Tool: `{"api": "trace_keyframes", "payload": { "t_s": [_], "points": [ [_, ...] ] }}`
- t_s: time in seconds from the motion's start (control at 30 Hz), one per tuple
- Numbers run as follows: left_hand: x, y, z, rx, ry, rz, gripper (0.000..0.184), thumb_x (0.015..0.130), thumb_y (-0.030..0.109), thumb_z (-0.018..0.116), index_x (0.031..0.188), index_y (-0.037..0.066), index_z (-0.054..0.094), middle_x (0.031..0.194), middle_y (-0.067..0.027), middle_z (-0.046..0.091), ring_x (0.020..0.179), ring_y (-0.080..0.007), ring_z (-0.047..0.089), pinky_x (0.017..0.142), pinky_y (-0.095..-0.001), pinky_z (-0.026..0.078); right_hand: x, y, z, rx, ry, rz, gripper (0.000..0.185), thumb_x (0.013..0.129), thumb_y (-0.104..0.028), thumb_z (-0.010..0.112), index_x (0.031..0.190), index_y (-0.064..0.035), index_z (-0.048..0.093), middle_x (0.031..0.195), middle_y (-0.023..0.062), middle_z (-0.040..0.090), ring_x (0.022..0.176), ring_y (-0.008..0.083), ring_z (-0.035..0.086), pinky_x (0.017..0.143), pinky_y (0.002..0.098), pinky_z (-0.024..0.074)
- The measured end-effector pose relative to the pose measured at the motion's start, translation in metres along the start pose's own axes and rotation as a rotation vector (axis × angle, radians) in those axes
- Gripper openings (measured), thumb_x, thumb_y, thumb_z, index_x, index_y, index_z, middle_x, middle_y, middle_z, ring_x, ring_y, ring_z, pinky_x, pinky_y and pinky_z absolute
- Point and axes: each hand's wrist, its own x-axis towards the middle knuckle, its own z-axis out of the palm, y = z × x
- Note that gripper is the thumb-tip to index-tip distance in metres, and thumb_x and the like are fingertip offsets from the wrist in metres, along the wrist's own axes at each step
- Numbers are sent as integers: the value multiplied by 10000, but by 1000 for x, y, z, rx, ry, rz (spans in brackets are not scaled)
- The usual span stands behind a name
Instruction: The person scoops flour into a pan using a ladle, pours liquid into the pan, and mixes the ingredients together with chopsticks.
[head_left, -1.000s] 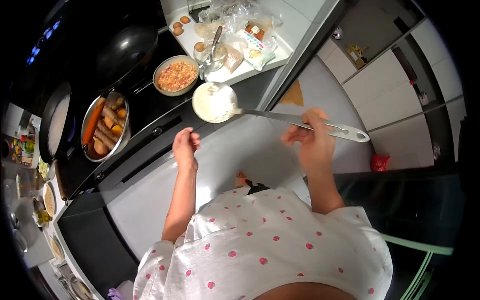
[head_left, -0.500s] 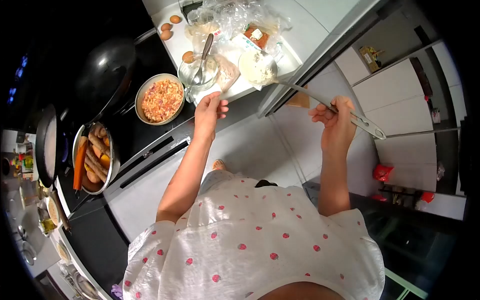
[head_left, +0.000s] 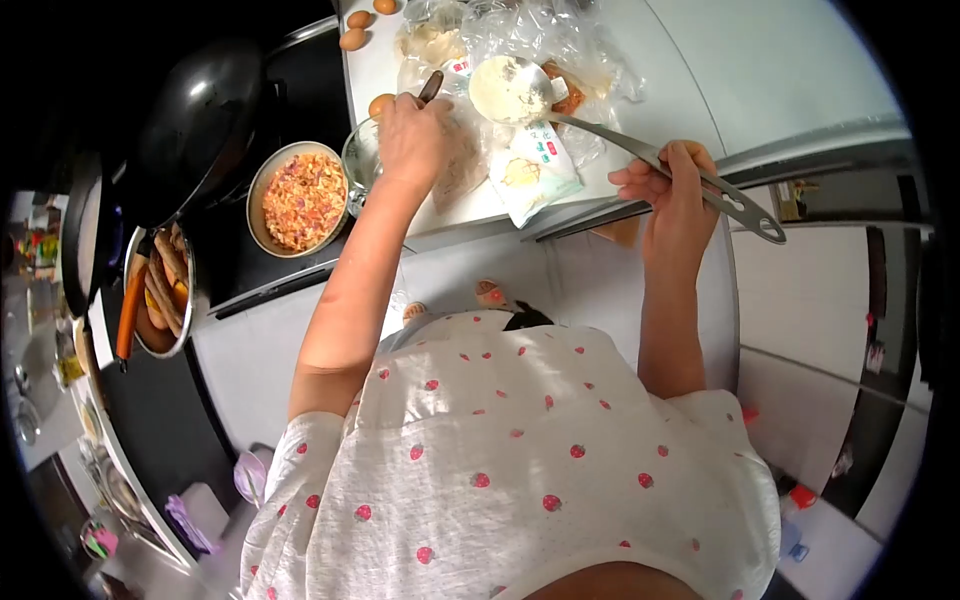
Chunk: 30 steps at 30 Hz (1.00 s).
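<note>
My right hand [head_left: 678,195] is closed around the long metal handle of a ladle [head_left: 620,138]. White flour [head_left: 512,88] lies in the ladle's bowl, which is held level over the counter. My left hand [head_left: 412,140] is over a glass bowl [head_left: 362,155], its fingers curled about the dark handle of a spoon [head_left: 431,86]; the lower part of that spoon is hidden behind the hand. Under and beside the ladle lie a white printed flour bag [head_left: 535,175] and clear plastic bags [head_left: 520,35].
Several eggs [head_left: 352,39] lie at the counter's back left. A pan of chopped reddish-yellow food [head_left: 303,203] rests on the black stove, near a dark wok [head_left: 200,125]. Further left, a pot [head_left: 187,320] holds root vegetables and an orange-handled tool [head_left: 130,310].
My left hand has moved up and forward from the counter's edge onto the spoon at the glass bowl. The flour-filled ladle has shifted further over the counter, and the view has moved nearer it.
</note>
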Motion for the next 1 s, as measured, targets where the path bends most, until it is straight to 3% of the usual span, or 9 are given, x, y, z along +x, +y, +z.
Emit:
{"api": "trace_keyframes", "payload": {
  "t_s": [0.13,0.2,0.33,0.4,0.47,0.53,0.63,0.8,1.0],
  "points": [
    [-7,9,0,93,5,-85,200,660,181,692,846,115,664,858,-116,537,902,-287,502,778,-367,409,36,0,-6,12,-133,14,175,860,-152,461,808,14,477,630,113,574,538,194,615,470,233,478],
    [-16,6,-1,60,126,-33,103,670,145,663,763,101,657,808,-97,552,863,-282,517,768,-364,408,48,-3,-5,-23,-194,21,175,859,-150,462,803,14,480,618,118,572,545,192,616,474,229,473],
    [-32,2,-7,26,117,-189,76,710,122,627,758,68,652,794,-122,581,823,-286,524,755,-379,413,57,-4,-4,-52,-285,30,181,856,-150,463,786,16,484,603,121,569,537,185,611,482,223,470],
    [-36,2,-6,68,136,-191,168,742,211,634,777,46,638,779,-120,606,785,-289,560,712,-379,440,58,-2,-6,-91,-323,32,193,858,-155,463,773,16,486,596,118,565,532,178,606,490,222,467],
    [-35,19,-8,-103,152,-485,295,744,313,649,809,29,605,656,-95,605,640,-281,583,604,-376,457,60,0,-12,-89,-355,47,192,858,-152,461,768,16,488,594,115,564,532,177,605,493,222,466],
    [-34,25,-4,-50,66,-518,539,715,530,611,867,15,566,649,-131,611,647,-302,612,602,-376,473,57,0,-15,-92,-378,56,192,858,-149,459,763,15,490,593,112,563,532,175,604,496,222,465],
    [-31,30,3,23,-6,-494,495,722,503,609,835,22,574,651,-151,612,658,-311,615,614,-382,476,53,-1,-19,-200,-384,45,195,866,-152,453,766,12,489,588,105,555,535,174,603,496,228,464],
    [-27,33,10,-47,-4,-554,307,758,323,573,727,19,601,675,-177,618,667,-334,612,638,-405,480,52,3,-24,-233,-439,0,223,884,-190,457,795,11,496,611,95,557,557,158,601,508,228,459],
    [-26,28,22,-74,92,-515,196,750,210,557,749,22,611,673,-191,608,657,-352,597,637,-414,474,49,5,-20,-339,-534,-50,202,888,-184,452,821,2,496,657,99,565,584,170,612,544,245,468]
  ]
}}
